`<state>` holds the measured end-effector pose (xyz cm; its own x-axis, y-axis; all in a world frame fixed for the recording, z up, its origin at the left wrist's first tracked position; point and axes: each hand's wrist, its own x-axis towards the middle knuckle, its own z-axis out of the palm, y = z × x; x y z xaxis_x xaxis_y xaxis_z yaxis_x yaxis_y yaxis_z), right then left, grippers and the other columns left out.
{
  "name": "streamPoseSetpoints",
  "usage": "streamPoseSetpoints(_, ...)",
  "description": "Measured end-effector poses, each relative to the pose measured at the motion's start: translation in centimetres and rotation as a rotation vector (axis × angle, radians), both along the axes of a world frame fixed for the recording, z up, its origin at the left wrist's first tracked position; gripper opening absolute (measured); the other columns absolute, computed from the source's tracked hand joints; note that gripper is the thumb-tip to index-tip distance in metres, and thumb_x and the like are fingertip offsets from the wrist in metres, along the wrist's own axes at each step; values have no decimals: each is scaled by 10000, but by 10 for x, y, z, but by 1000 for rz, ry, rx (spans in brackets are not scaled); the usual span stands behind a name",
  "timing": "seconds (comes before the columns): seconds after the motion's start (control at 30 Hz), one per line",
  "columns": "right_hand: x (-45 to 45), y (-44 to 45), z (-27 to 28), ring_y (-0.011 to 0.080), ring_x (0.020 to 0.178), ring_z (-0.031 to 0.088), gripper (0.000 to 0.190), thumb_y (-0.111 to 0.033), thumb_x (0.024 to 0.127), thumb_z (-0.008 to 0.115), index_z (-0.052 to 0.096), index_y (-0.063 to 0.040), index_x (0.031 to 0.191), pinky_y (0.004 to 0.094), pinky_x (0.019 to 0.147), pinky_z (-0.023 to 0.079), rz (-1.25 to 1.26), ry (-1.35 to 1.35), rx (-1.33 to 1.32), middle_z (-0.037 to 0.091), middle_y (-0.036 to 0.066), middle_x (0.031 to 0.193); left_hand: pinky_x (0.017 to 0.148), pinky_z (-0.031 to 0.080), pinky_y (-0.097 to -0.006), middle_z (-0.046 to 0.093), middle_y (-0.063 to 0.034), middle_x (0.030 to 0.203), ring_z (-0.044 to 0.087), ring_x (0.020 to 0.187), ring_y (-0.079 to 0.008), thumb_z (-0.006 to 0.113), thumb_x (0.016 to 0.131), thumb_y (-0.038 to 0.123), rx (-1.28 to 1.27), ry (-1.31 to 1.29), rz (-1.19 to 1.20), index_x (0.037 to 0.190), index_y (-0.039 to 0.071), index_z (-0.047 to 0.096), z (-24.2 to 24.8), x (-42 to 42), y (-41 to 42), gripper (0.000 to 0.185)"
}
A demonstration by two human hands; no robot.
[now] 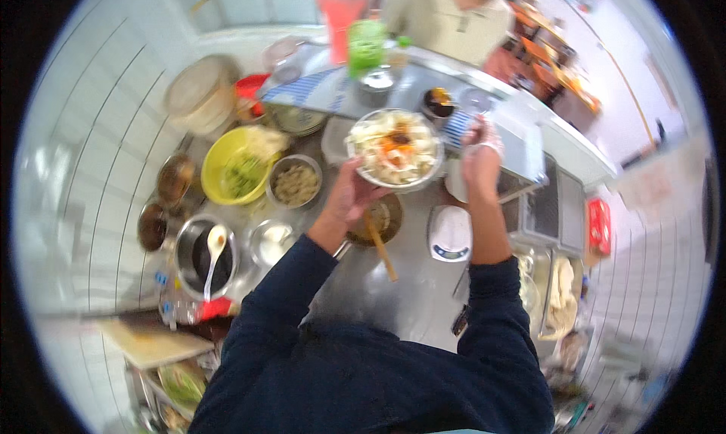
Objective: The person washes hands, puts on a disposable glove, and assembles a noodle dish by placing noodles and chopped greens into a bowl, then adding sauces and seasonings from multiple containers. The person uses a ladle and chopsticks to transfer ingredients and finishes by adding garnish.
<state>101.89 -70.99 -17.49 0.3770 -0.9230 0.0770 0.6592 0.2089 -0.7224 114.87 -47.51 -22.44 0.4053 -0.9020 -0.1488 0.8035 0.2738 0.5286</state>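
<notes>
My left hand (353,194) grips the near-left rim of a bowl (422,180). The bowl is full of pale, flat pieces of food (368,145) with orange-red and dark sauce in the middle. My right hand (482,145) is raised at the bowl's right, apart from it, by the steel shelf (510,139). It is blurred, so whether its fingers hold anything is unclear. A dark jar (438,102) with yellow-brown contents stands just beyond the bowl. Below the bowl, a pan (391,213) with a wooden-handled utensil (381,249) is partly hidden by my left hand.
A white kitchen scale (451,234) lies right of the pan. At left are a yellow basin (212,173) with chopped greens, a bowl of beige chunks (296,183), and a steel pot (187,247) with a white ladle (215,244). A person (448,20) is behind the shelf.
</notes>
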Motion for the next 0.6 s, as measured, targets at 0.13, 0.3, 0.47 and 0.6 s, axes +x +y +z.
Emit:
streamPoseSetpoints(0.13, 8, -21, -7, 118, 743, 524, 273, -234, 1036, 544, 602, 10, 1147, 241, 648, 450, -47, 177, -76, 587, 56, 897, 1014, 532, -455, 593, -155, 1353, 627, 1191, -260, 520, 983, 454, 15, 17, 19, 1391, 45, 477, 7, -5, 38, 579)
streamPoseSetpoints(0.3, 9, 27, 16, 117, 672, 507, 443, -321, 1033, 532, 534, 5, 1333, 266, 664, 460, -154, 425, -334, 632, 94, 962, 1081, 461, -509, 542, -155, 1418, 567, 1268, -309, 513, 1003, 406, -53, 100, 47, 1433, 48, 433, 29, -20, 124, 565)
streamPoseSetpoints(0.47, 22, 142, 36, 112, 711, 551, 349, -247, 1044, 501, 582, -18, 1293, 253, 655, 471, -123, 509, -662, 645, 97, 1022, 1085, 452, -516, 520, -153, 1448, 551, 1292, -302, 502, 999, 447, 50, 62, 101, 1474, 39, 392, 34, -11, 242, 635)
streamPoseSetpoints(0.6, 118, 217, 0, 159, 895, 670, 241, -101, 981, 535, 651, -42, 1184, 302, 798, 544, 390, 702, -1342, 649, 71, 1138, 1068, 473, -469, 531, -153, 1439, 573, 1270, -289, 539, 977, 451, 269, 75, 273, 1477, 23, 391, 23, -1, 338, 674)
